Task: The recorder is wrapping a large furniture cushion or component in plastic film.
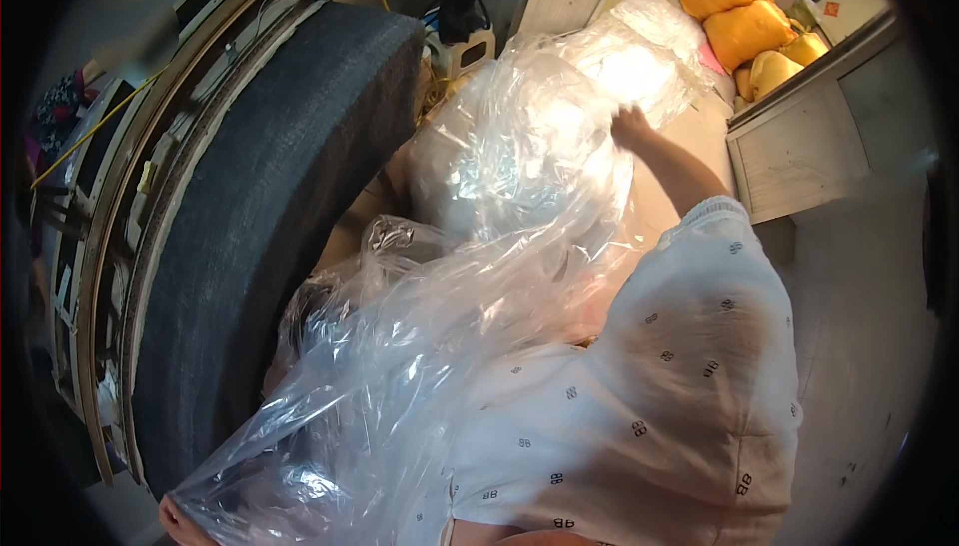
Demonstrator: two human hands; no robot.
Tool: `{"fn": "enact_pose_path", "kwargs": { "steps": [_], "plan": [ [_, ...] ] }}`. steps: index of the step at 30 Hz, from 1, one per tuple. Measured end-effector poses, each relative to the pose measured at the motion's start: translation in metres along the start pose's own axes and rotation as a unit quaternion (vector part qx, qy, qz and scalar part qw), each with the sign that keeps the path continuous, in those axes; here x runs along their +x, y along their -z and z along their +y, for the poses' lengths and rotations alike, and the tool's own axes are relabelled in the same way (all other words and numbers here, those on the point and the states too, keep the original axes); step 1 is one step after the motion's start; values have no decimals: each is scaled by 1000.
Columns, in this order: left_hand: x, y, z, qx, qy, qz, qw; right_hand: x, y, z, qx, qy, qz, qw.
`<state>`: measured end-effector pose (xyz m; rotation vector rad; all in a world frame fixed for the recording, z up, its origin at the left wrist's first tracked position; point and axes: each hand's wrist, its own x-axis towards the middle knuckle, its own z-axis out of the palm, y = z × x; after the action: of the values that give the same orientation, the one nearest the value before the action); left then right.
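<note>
A large clear plastic sheet or bag (400, 366) lies in crumpled folds from the lower left up to the middle of the head view. At the lower left, my left hand (180, 522) pinches a corner of it, drawing the plastic taut. My right hand (629, 128) is stretched far ahead, its fingers closed at the edge of a bulky, puffed-up part of the plastic (519, 136). Folds cover whatever lies beneath, and I cannot make out if anything is inside.
A curved, dark padded surface (270, 186) with a pale frame runs along the left. Beyond it, a person's patterned sleeve (62, 111) shows. A white plastic container (462, 51) stands ahead. Stuffed yellow sacks (749, 31) are piled far right, past a pale door panel (799, 161).
</note>
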<state>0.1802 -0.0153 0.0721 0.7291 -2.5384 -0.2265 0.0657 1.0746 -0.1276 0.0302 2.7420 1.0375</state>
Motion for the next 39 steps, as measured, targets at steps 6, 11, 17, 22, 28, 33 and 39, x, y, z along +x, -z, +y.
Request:
{"fn": "enact_pose_path", "kwargs": {
  "steps": [6,11,17,22,28,33,39],
  "plan": [
    [55,-94,-81,10,48,-13,999,153,292,97,721,-141,345,585],
    [67,-118,-91,41,51,-26,998,179,436,-19,564,2,632,531],
    [24,-70,-133,-34,75,-97,992,239,353,-110,407,132,266,864],
    [38,-36,-162,-174,201,-143,953,273,370,-129,445,166,288,831],
    [-5,-54,-10,-180,221,62,957,269,406,-130,598,126,121,782],
    [25,-94,7,-159,111,126,973,365,350,-87,574,59,63,814],
    [25,-87,13,-173,134,168,961,250,516,-195,310,211,540,753]
  ]
}}
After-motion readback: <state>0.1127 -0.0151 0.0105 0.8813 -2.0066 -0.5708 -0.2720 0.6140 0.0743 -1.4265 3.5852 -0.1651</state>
